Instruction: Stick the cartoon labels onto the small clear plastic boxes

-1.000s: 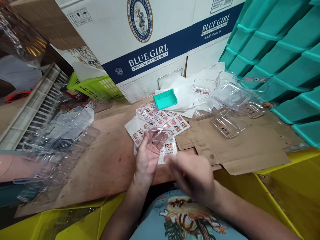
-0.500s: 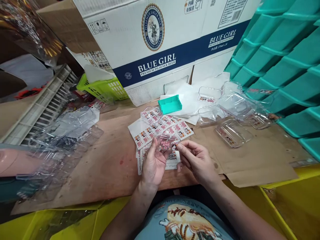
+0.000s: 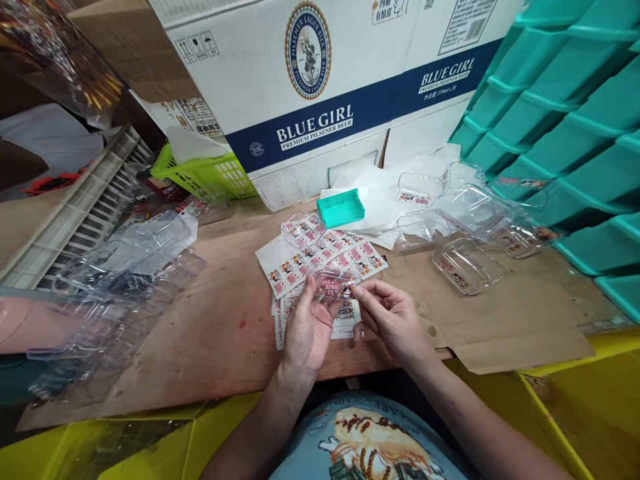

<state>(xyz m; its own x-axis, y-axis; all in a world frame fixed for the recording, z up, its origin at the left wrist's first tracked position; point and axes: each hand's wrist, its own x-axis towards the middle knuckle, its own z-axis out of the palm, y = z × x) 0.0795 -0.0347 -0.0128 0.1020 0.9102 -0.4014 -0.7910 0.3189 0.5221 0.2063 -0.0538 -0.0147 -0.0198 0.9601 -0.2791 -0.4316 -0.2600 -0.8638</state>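
My left hand [image 3: 311, 327] is closed around a small clear plastic case [image 3: 324, 275], thumb on its left side. A sticker [image 3: 331, 287] with pink lettering and a little cartoon animal lies against the case. Its right end is pinched between the thumb and forefinger of my right hand [image 3: 387, 317]. I cannot tell how much of the sticker is stuck down. Beneath both hands, sheets of stickers [image 3: 295, 267] are spread on the wooden table [image 3: 230, 340]. Another clear plastic piece [image 3: 303, 230] rests on the sheets, beside a small teal tray [image 3: 341, 209].
Clear cases with stickers [image 3: 465, 267] lie on cardboard [image 3: 525, 320] to the right, before stacked teal bins [image 3: 565, 133]. Clear plastic shells [image 3: 125, 287] pile up at left near a green basket [image 3: 205, 177]. A beer carton [image 3: 340, 80] stands behind; yellow boxes [image 3: 590, 393] sit below the table edge.
My right hand, blurred and apart from the case a second ago, has come to it with a sticker, which now lies against the case. Over the last half second the hands barely moved.
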